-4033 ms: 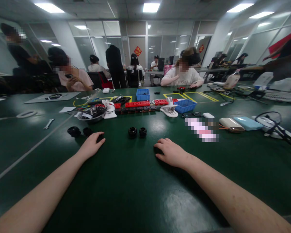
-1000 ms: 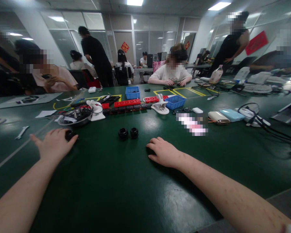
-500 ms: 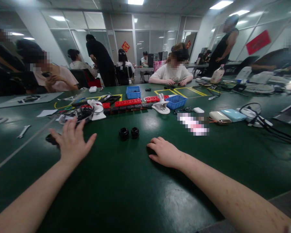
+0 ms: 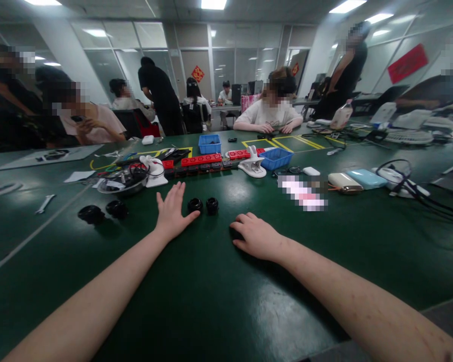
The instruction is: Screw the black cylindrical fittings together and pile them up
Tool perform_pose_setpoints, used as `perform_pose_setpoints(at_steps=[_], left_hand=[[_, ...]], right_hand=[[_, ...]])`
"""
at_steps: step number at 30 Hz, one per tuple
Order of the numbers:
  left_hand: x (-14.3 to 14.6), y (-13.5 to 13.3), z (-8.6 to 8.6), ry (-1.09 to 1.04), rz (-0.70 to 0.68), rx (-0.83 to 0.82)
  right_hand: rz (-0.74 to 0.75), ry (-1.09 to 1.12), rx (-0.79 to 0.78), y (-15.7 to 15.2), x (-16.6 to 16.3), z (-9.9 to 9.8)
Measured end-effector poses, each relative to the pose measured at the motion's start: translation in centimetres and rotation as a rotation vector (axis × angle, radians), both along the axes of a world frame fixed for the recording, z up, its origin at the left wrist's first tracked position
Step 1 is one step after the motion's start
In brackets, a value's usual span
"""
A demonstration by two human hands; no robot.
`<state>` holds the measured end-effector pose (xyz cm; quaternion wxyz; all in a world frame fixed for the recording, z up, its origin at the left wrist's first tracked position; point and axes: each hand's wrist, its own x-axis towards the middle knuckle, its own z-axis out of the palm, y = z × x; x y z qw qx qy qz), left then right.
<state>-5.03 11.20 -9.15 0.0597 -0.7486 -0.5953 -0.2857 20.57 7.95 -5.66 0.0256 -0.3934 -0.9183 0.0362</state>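
My left hand (image 4: pixel 172 212) is open, fingers spread, over the green table. Its thumb reaches the near side of a round black ring-shaped part (image 4: pixel 195 205); whether they touch I cannot tell. Right beside that part stands a smaller black one (image 4: pixel 212 205). Two more dark round parts, a larger one (image 4: pixel 91 214) and another (image 4: pixel 117 208), lie to the left of my left hand. My right hand (image 4: pixel 256 235) rests on the table right of the middle pair, fingers loosely bent and thumb apart, with nothing visible in it.
Behind lie a metal bowl (image 4: pixel 123 188) of dark items, white clip bases (image 4: pixel 252 165), red power strips (image 4: pixel 201 160) and blue bins (image 4: pixel 276 158). A wrench (image 4: pixel 46 203) is at left; cases (image 4: pixel 365 178) and cables are at right. A person (image 4: pixel 270 113) sits opposite.
My left hand has moved right, from the left-hand black parts to beside the middle pair, uncovering the two at left. My right hand stays in place. The view has shifted slightly.
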Motion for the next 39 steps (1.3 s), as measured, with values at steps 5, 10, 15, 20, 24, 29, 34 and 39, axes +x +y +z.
perform_pose_setpoints(at_steps=[5, 10, 15, 20, 24, 29, 34, 39], left_hand=[[1.2, 1.8, -0.1, -0.052, -0.161, -0.131], [1.8, 2.3, 0.2, -0.105, -0.161, -0.177], [0.6, 2.4, 0.4, -0.136, -0.128, -0.215], [-1.2, 1.3, 0.4, -0.155, -0.093, -0.256], [-2.6, -0.7, 0.5, -0.168, -0.06, -0.281], [-3.3, -4.6, 0.9, -0.187, -0.047, -0.338], [-2.6, -8.9, 1.4, -0.226, -0.033, -0.397], [-0.9, -12.1, 1.5, -0.271, -0.051, -0.413]], right_hand=[[0.003, -0.001, 0.008, -0.1, 0.0, 0.0], [-0.002, 0.005, 0.011, 0.0, 0.1, -0.1], [-0.005, 0.0, 0.013, -0.1, 0.1, 0.0], [-0.004, 0.0, 0.009, -0.1, 0.3, 0.0], [-0.004, 0.003, 0.01, -0.2, 0.3, -0.1], [-0.001, 0.008, 0.012, -0.3, 0.2, -0.2], [0.001, 0.007, 0.011, -0.2, 0.0, -0.3], [-0.003, 0.006, 0.011, -0.3, -0.2, -0.2]])
